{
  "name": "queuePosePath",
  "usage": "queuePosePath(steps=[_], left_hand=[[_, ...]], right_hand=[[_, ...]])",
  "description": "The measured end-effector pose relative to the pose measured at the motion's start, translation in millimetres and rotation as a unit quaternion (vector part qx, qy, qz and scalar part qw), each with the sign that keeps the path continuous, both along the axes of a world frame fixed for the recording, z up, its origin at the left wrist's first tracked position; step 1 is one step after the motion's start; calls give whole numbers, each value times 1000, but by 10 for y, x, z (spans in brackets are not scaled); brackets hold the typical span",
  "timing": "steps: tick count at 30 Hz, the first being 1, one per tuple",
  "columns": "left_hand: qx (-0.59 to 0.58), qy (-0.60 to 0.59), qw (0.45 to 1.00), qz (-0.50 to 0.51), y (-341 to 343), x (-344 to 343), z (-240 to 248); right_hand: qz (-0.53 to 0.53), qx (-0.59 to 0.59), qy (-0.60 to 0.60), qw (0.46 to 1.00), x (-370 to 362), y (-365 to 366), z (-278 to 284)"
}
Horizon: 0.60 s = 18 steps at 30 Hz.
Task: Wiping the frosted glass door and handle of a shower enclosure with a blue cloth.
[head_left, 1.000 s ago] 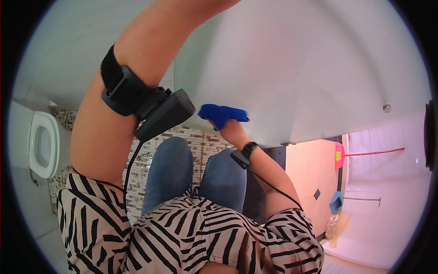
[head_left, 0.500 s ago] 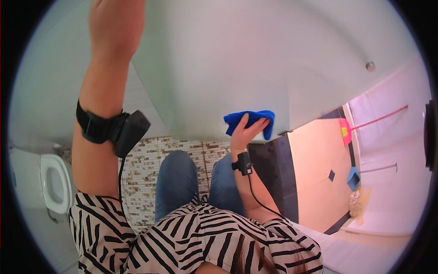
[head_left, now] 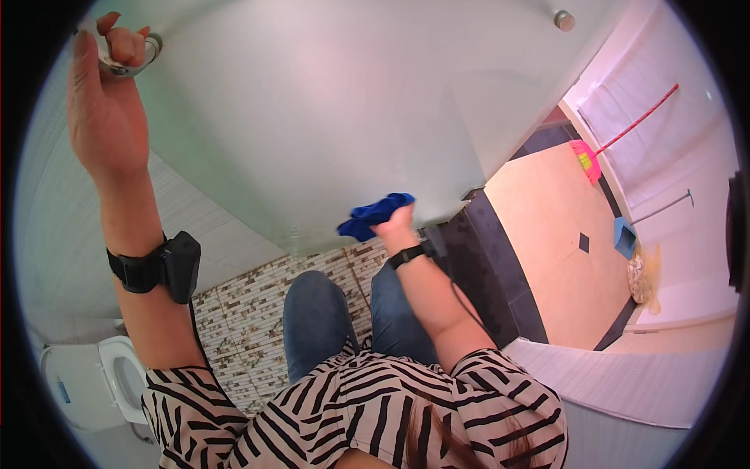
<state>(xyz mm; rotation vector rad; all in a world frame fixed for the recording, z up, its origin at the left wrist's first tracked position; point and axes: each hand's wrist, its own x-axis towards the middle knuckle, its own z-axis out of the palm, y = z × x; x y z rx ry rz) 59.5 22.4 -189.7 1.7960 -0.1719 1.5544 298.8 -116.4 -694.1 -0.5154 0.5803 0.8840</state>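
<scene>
In front of me stands a frosted glass door (head_left: 328, 109). My left hand (head_left: 109, 129) is raised at the upper left, its fingers curled round a curved metal door handle (head_left: 156, 47). Lower down, my right hand (head_left: 398, 225) grips a bunched blue cloth (head_left: 367, 217) at the lower part of the glass. The cloth hides most of that hand's fingers and is slightly blurred.
A metal hinge (head_left: 473, 193) sits at the door's lower right edge, and a round metal knob (head_left: 564, 20) higher up. A toilet (head_left: 125, 375) stands at lower left. Beyond the door are a pink broom (head_left: 586, 160), a blue dustpan (head_left: 624, 238) and a bag (head_left: 641, 280).
My left hand, mostly cut off before, now shows on the handle. My right hand has shifted left with the cloth and turned at the wrist. The whole view has tilted.
</scene>
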Motion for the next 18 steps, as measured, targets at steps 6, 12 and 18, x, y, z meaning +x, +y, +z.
queuePosePath(steps=[6, 12, 18], left_hand=[[-46, 9, 996, 70, -74, -117, -32], [-38, -30, 998, 43, -114, 32, 63], [-25, -34, 998, 55, -96, -25, 45]], right_hand=[[-121, -43, -129, 983, 799, -489, 406], [-248, -307, -174, 902, 939, -626, 833], [-203, -313, -97, 923, 441, -383, 477]])
